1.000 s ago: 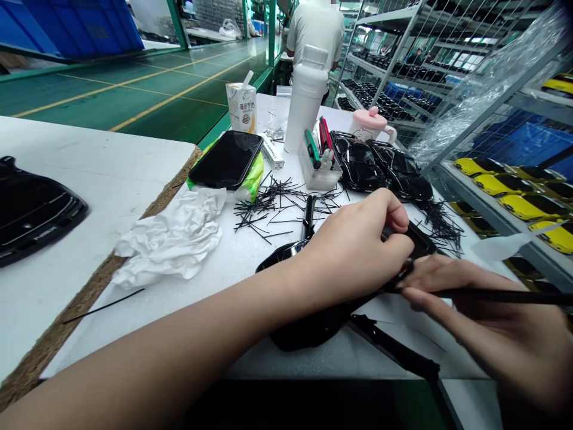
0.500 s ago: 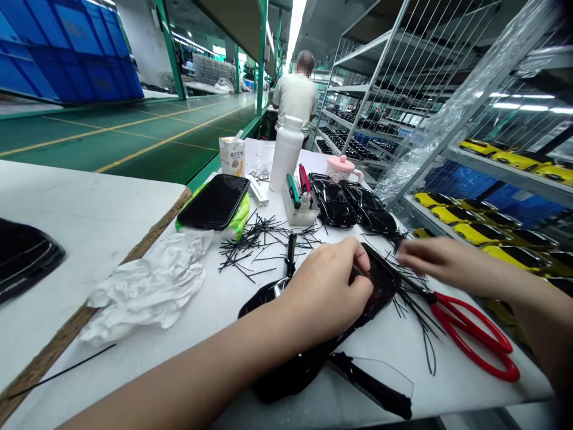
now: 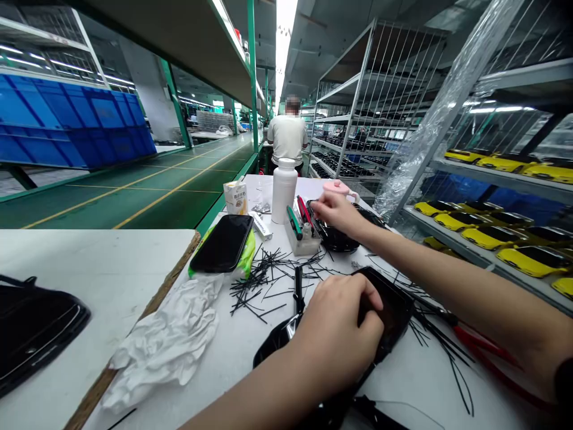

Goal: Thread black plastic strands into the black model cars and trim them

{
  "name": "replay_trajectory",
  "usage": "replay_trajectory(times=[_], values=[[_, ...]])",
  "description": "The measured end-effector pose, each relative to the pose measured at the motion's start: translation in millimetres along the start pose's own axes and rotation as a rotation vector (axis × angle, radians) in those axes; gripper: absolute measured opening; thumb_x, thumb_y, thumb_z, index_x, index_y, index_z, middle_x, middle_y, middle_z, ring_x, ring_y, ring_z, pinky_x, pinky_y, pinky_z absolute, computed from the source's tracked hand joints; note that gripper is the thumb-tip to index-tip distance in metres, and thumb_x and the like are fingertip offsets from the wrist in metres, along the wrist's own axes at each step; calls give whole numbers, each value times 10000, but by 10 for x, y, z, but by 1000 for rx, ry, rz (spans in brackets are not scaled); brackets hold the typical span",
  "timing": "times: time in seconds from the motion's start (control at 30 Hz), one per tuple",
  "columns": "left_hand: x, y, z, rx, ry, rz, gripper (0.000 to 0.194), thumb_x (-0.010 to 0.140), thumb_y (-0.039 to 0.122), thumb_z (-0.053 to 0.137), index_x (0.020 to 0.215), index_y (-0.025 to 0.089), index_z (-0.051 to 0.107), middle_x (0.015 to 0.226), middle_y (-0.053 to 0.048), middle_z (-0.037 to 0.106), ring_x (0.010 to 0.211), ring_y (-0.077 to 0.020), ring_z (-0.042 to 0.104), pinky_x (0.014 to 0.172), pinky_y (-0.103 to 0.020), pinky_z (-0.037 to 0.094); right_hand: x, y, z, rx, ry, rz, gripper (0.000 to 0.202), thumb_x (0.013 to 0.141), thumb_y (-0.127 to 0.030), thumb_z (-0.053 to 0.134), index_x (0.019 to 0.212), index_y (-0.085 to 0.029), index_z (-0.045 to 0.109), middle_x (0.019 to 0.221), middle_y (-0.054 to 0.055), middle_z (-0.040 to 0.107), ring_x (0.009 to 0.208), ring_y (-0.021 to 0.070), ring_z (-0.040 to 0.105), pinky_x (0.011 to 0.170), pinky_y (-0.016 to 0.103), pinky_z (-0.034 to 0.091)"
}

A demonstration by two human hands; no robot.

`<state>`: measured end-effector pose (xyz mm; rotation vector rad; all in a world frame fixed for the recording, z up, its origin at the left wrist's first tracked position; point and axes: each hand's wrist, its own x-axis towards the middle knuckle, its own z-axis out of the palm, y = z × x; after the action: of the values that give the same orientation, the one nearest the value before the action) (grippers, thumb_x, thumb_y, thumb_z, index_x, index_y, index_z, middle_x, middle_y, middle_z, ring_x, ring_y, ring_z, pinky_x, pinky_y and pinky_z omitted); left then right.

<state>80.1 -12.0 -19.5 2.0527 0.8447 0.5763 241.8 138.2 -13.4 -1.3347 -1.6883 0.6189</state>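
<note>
My left hand (image 3: 342, 325) is closed on a glossy black plastic car body (image 3: 394, 316), which lies on the white table. The palm and forearm hide much of it. Stretched across the table, my right hand (image 3: 335, 212) has its fingertips pinched together beside a small clear box (image 3: 303, 243) of tools, over a black model car (image 3: 338, 239). What is between those fingertips, if anything, I cannot make out. A green-handled tool (image 3: 294, 222) and a red-handled one (image 3: 304, 210) stand in the box. Red-handled scissors (image 3: 486, 346) lie partly under my right forearm.
Black strips (image 3: 259, 278) lie scattered mid-table, near crumpled white paper (image 3: 172, 340) and a phone (image 3: 222, 242). Behind stand a white bottle (image 3: 284, 191), a drink carton (image 3: 236, 198) and a pink-lidded cup (image 3: 336, 187). Yellow model cars (image 3: 528, 257) fill a rack at right. A person (image 3: 287, 137) sits ahead.
My right hand has moved from beside the scissors forward and left to the tool box and black cars. The left hand keeps its grip. The view has tilted up.
</note>
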Motion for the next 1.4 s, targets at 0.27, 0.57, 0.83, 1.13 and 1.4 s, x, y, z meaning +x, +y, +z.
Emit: replay_trajectory(times=[0.27, 0.57, 0.83, 1.13, 1.4], values=[[13, -15, 22, -19, 22, 28, 84, 831, 159, 491, 862, 227, 530, 1035, -40, 648, 1096, -249, 560, 991, -414, 451, -806, -367, -816, 369, 316, 30, 246, 944, -262, 664, 737, -198, 547, 688, -32, 541, 538, 63, 462, 482, 228, 363], [68, 10, 32, -7, 46, 33, 98, 863, 141, 501, 876, 233, 531, 1078, -29, 661, 1129, -252, 557, 1011, -408, 417, -2064, -367, -729, 483, 369, 222, 250, 841, -295, 788, 692, -204, 609, 641, -8, 563, 507, 88, 494, 435, 216, 419], [71, 28, 25, -14, 47, 31, 118, 861, 115, 514, 866, 229, 543, 1061, -22, 672, 1123, -236, 580, 1007, -382, 422, -2359, -207, -503, 385, 257, 212, 181, 896, -375, 753, 806, -245, 666, 666, -14, 642, 566, 109, 596, 505, 200, 522], [75, 28, 13, -37, 36, 33, 118, 855, 113, 513, 861, 226, 548, 1050, -23, 674, 1115, -230, 583, 987, -375, 433, -2364, -243, -399, 275, 183, 46, 158, 970, -315, 661, 828, -252, 633, 689, -15, 664, 579, 105, 613, 540, 212, 541], [72, 24, 17, -34, 38, 33, 121, 857, 121, 515, 862, 235, 555, 1064, -21, 688, 1139, -242, 589, 1013, -398, 443, -2364, -244, -362, 204, 197, 29, 159, 963, -321, 663, 823, -256, 625, 673, -9, 663, 556, 130, 618, 506, 247, 546]])
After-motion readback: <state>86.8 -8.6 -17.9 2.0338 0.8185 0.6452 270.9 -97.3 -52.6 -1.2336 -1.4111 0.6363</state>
